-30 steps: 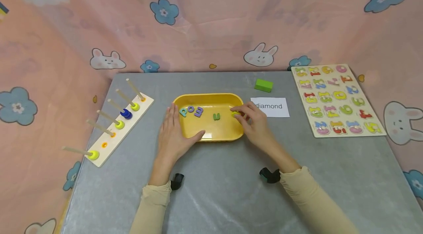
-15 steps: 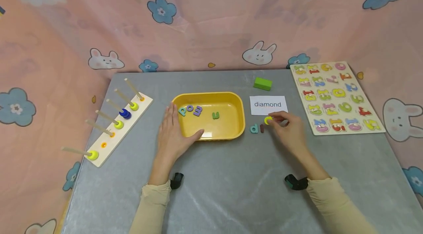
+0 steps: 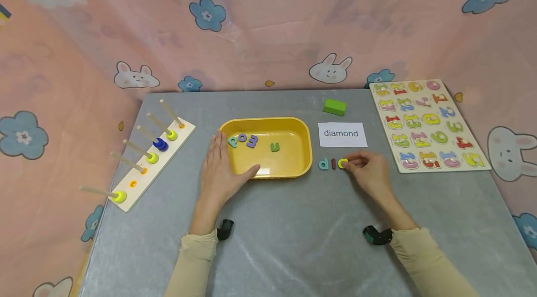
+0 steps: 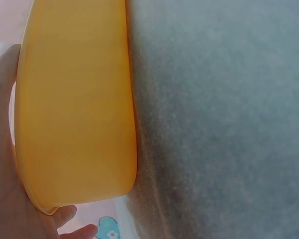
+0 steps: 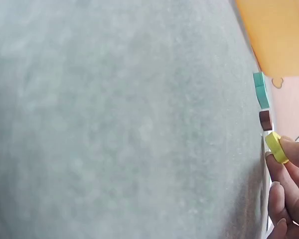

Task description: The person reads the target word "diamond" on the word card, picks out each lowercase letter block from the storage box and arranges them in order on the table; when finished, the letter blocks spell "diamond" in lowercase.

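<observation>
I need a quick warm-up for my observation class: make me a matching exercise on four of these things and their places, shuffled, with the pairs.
Things:
1. Yellow letter
2. Green block
3. Green letter
4. Dark red letter

Places:
A. In the tray
B. Between the teal d and the yellow letter
C. Pinched by the right hand
D. Beyond the word card

Pairs: 1-C, 2-D, 3-A, 4-B

High, forward-down head view; close wrist views; tray (image 3: 262,157) in all.

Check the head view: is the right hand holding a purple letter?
No, the right hand pinches a yellow letter beside a dark red one.
</observation>
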`<control>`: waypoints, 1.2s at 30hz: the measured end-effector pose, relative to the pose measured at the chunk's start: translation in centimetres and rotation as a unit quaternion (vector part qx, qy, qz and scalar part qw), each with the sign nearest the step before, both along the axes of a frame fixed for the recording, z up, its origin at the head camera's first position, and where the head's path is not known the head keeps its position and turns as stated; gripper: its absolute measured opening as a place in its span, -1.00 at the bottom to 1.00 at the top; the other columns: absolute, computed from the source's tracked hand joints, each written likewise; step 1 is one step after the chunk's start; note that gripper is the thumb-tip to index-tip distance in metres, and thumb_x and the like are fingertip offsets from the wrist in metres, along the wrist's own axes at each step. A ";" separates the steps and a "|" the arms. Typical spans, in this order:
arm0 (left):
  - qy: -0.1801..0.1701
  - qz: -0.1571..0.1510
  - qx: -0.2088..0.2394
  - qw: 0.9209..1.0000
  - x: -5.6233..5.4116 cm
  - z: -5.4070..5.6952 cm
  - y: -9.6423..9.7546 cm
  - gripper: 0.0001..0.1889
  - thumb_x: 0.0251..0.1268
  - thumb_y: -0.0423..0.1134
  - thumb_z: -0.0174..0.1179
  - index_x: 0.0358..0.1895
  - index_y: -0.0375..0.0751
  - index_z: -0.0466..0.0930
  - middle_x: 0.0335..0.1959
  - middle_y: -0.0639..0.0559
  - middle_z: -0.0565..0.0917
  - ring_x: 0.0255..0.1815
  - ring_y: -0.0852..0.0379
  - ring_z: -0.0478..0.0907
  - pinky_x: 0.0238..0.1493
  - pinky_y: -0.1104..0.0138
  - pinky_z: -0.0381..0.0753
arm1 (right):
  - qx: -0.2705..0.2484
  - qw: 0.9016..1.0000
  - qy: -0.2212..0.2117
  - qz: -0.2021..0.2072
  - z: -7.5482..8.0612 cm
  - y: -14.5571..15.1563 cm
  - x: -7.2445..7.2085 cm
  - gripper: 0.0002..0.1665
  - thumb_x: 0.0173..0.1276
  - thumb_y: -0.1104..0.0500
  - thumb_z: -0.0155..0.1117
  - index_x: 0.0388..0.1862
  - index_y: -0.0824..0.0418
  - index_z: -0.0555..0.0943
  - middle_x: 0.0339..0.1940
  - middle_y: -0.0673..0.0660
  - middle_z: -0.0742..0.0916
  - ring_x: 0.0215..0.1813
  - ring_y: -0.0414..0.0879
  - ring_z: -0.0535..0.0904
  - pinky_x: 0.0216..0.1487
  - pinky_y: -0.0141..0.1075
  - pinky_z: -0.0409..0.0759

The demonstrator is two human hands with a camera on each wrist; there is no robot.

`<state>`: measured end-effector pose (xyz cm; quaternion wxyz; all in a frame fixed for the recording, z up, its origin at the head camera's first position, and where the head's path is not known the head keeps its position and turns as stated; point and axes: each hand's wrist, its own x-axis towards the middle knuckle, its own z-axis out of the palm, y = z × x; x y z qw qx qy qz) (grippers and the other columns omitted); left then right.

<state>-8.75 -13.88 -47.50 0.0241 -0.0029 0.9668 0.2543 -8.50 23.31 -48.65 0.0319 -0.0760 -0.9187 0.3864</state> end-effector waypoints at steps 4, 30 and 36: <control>-0.003 0.000 0.001 1.000 0.0 0.0 0.0 0.39 0.14 0.53 0.29 0.77 -0.18 -0.31 0.81 -0.09 -0.18 0.82 -0.08 -0.20 0.70 -0.16 0.09 | 0.009 1.000 -0.003 -0.003 -0.3 -0.1 -0.2 -0.83 0.28 0.27 0.57 -0.22 0.36 0.81 -0.42 0.26 0.84 -0.48 -0.26 0.59 -0.42 -0.47 0.41; -0.007 0.003 0.004 1.000 0.0 -0.1 0.0 0.39 0.14 0.54 0.28 0.77 -0.17 -0.33 0.81 -0.09 -0.18 0.83 -0.06 -0.23 0.70 -0.17 0.08 | 0.027 0.976 0.063 0.206 3.8 -10.2 -2.2 -0.39 0.29 0.28 0.57 0.30 0.29 0.61 0.29 0.28 0.63 0.38 0.24 0.46 0.47 0.16 0.45; -0.003 0.003 0.003 1.000 -0.1 0.0 0.0 0.39 0.13 0.53 0.30 0.76 -0.20 -0.30 0.81 -0.11 -0.15 0.82 -0.08 -0.20 0.69 -0.20 0.11 | 0.048 0.955 0.008 0.292 3.4 -13.3 -3.2 -0.31 0.37 0.17 0.54 0.46 0.19 0.59 0.52 0.18 0.61 0.40 0.17 0.56 0.44 0.09 0.54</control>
